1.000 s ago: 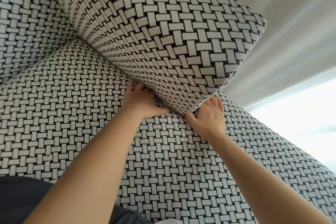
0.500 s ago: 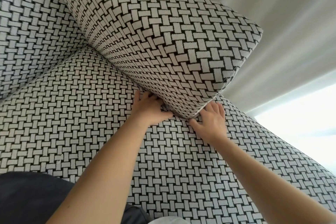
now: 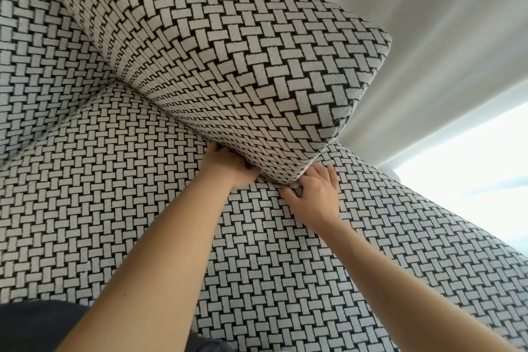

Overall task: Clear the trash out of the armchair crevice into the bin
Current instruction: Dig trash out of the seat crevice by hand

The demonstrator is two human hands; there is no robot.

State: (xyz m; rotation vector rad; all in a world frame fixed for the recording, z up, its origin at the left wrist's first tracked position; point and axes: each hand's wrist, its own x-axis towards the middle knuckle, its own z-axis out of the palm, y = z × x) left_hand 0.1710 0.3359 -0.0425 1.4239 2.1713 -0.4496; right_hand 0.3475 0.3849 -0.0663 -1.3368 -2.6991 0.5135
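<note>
The person's left hand (image 3: pixel 228 164) was pushed into the crevice (image 3: pixel 177 126), the dark gap where the big black-and-white woven cushion (image 3: pixel 228 51) met the black-and-white woven seat of the armchair (image 3: pixel 100 194). Its fingers were hidden under the cushion, so it could not be told if they were curled round something or held nothing. The right hand (image 3: pixel 315 197) lay flat on the woven cloth just beside the cushion's near corner. It was loose and held nothing, and its straight fingers (image 3: pixel 331 174) touched the cushion's edge. No trash could be seen, and the bin was not in view either. Any trash was likely deeper in the gap, past the left fingertips and under the cushion. The gap ran in a long line from the corner by the hands up and away to the left. The left hand was the nearer one, since it was already inside the gap, so it would likely do the feeling and pulling along that line. The right hand sat at the end of the gap and looked ready to lift or hold the cushion's corner. A pale curtain (image 3: pixel 428 23) hung behind the chair.
</note>
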